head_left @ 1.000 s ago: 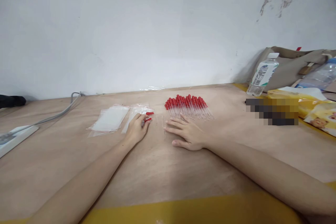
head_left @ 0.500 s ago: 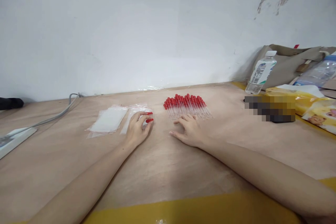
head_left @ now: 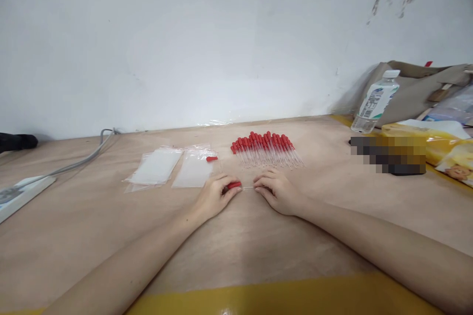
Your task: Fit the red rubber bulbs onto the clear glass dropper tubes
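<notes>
Between my two hands lies one glass dropper with a red bulb (head_left: 236, 185). My left hand (head_left: 214, 197) pinches its red bulb end. My right hand (head_left: 277, 189) pinches the clear glass tip end. A row of several red-bulbed droppers (head_left: 266, 149) lies on the table just beyond my right hand. Left of it lie two small clear zip bags (head_left: 173, 167), and one red bulb (head_left: 212, 159) rests on the right bag.
A grey cable (head_left: 79, 160) and a white power strip (head_left: 18, 194) sit at the left. At the right are a water bottle (head_left: 375, 103), a beige bag (head_left: 417, 88), yellow wipe packs (head_left: 436, 145) and a dark object (head_left: 402, 168).
My left hand came off the zip bag with a red-bulbed dropper and moved right and nearer. My right hand curled from flat and met it, taking the dropper's glass end.
</notes>
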`<state>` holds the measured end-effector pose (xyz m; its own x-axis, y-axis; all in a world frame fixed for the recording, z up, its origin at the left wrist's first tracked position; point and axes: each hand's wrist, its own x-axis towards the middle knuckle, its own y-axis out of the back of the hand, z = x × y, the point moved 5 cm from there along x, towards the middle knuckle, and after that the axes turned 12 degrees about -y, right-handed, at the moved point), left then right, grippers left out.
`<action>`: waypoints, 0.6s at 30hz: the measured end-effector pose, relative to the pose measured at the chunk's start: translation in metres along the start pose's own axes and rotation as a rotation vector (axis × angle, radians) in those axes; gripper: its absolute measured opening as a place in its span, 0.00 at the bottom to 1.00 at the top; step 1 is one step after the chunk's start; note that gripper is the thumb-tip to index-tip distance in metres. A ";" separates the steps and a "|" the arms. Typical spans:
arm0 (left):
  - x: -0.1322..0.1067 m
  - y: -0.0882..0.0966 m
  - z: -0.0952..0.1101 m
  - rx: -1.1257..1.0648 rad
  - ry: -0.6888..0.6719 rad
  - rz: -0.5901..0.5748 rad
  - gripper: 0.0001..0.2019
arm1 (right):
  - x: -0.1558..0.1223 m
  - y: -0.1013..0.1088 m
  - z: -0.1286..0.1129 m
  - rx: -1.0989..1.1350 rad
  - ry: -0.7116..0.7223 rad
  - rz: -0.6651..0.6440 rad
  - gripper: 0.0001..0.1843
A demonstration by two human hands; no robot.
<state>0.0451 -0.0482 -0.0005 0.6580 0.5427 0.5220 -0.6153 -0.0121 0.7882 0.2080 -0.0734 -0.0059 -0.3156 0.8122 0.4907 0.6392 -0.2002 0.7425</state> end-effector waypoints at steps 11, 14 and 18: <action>0.000 -0.001 0.002 -0.034 -0.021 0.031 0.09 | 0.001 0.002 -0.005 0.034 -0.034 0.056 0.09; 0.000 0.000 0.002 -0.036 -0.035 0.058 0.09 | 0.002 0.004 -0.008 0.023 0.010 0.080 0.09; -0.002 -0.002 0.001 -0.054 -0.034 0.073 0.09 | 0.003 0.004 -0.007 0.020 0.054 0.124 0.09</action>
<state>0.0453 -0.0497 -0.0024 0.6243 0.5128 0.5893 -0.6841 -0.0053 0.7294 0.2046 -0.0757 0.0024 -0.2702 0.7514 0.6021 0.6891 -0.2858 0.6659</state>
